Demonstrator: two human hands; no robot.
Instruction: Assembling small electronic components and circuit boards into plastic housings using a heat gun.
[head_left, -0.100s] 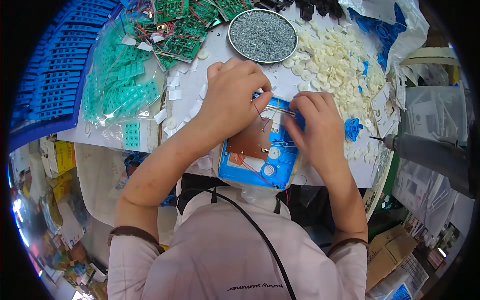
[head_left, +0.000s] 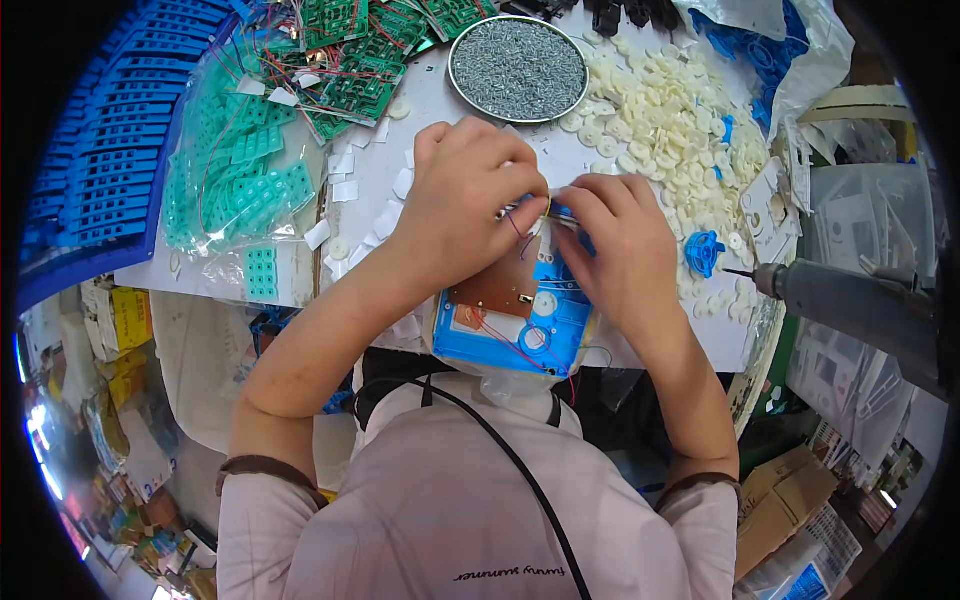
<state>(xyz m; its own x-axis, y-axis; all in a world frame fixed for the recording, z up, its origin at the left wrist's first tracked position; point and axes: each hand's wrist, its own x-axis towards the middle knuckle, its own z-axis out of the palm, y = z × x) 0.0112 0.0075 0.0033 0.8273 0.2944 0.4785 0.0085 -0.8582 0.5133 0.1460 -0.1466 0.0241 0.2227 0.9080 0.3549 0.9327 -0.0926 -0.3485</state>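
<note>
"One table (head_left: 425,95) is the biggest thing, and the case (head_left: 568,335) sits at its near edge. What follows in size?"

"Bin (head_left: 105,257) of blue parts, well to the left of the case. Then a heap of pale discs (head_left: 680,110), beyond the case and to its right."

"And the case itself, against the grip?"

"Right below the fingers. Its far end lies under and between both hands; its near end, toward the person's body, is uncovered."

"How does it look?"

"Bright blue, shallow, open side up, with a low wall around it and rounded near corners."

"Are the hands holding anything?"

"Left hand (head_left: 465,195) comes over the case's far left corner, thumb and forefinger brought close together. Right hand (head_left: 628,245) comes over its far right side, fingers bent toward the thumb. I cannot tell what either one pinches; the fingertips hide it."

"Smaller still?"

"Dish (head_left: 518,121) of grey metal pieces, straight beyond the case. Next the board (head_left: 500,282), flat and brown, lying over the left half of the case and partly under the left hand."

"Last, the little things?"

"Blue ring (head_left: 523,337) in the near part of the case, to the right of the board. Finest are the wires: red wires (head_left: 512,346) crossing the near end of the case, and a dark wire (head_left: 519,229) by the left fingertips, over its far part."
</note>
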